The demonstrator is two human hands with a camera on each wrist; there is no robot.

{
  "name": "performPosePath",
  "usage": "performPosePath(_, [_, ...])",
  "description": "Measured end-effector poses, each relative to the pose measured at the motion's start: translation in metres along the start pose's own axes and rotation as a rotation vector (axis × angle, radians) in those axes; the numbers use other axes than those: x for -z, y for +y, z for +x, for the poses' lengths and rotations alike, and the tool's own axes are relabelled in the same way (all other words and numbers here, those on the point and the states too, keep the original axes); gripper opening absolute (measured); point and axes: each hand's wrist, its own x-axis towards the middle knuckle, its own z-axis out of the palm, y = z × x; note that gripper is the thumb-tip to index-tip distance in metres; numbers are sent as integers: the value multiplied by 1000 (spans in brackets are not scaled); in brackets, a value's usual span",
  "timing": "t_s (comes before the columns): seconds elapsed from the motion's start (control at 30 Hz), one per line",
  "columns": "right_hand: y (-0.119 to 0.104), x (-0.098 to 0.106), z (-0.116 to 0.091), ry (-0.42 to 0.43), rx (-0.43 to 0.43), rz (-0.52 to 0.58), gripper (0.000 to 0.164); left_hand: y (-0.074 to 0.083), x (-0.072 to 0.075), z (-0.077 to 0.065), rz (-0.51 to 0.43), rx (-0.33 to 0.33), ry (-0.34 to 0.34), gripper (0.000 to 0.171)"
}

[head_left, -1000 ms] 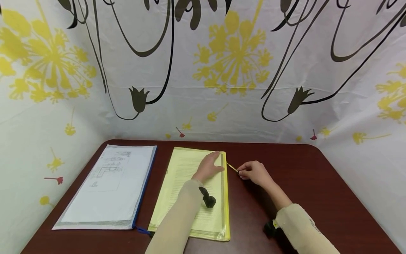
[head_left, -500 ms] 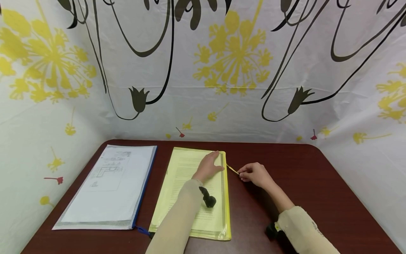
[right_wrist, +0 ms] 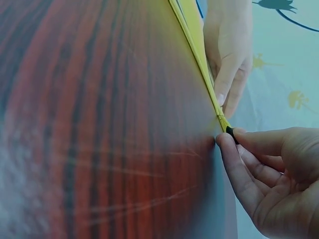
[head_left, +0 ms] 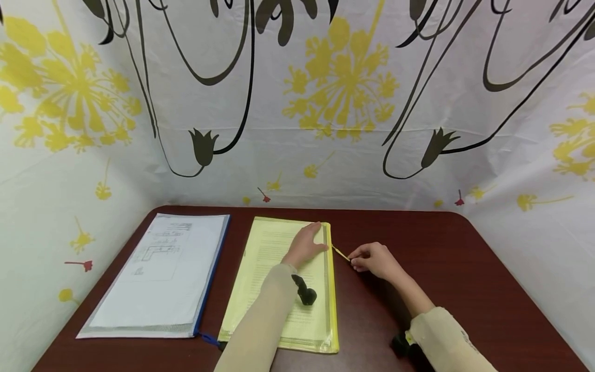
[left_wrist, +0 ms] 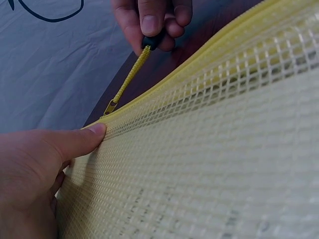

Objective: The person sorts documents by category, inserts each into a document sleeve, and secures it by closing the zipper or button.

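A yellow mesh zipper folder (head_left: 263, 263) with printed paper inside lies on the table. My left hand (head_left: 304, 245) rests on its upper right part, fingers extended; the thumb (left_wrist: 89, 138) presses beside the zipped edge in the left wrist view. From the metal slider (left_wrist: 110, 107) runs a yellow cord zipper pull (left_wrist: 131, 75), drawn taut. My right hand (head_left: 375, 260), to the right of the folder, pinches the pull's black end (left_wrist: 151, 42) between thumb and index finger. In the right wrist view that black end (right_wrist: 230, 131) shows at the fingertips.
Left of the yellow folder lies a clear mesh folder (head_left: 135, 305) with a blue edge, holding a sheet with a drawing. Its blue cord (head_left: 207, 338) reaches toward the yellow folder. The dark red table (head_left: 465, 268) meets a patterned curtain (head_left: 297, 175) at the back.
My right hand has moved slightly toward me along the folder's right edge, bringing the slider and pull with it. The left hand has stayed in place.
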Motion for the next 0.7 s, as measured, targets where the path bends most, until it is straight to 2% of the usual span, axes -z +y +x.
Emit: performPosePath(0.7, [-4,-1,-7,-34,14,16,14,0,2,1,7,13,-1,70])
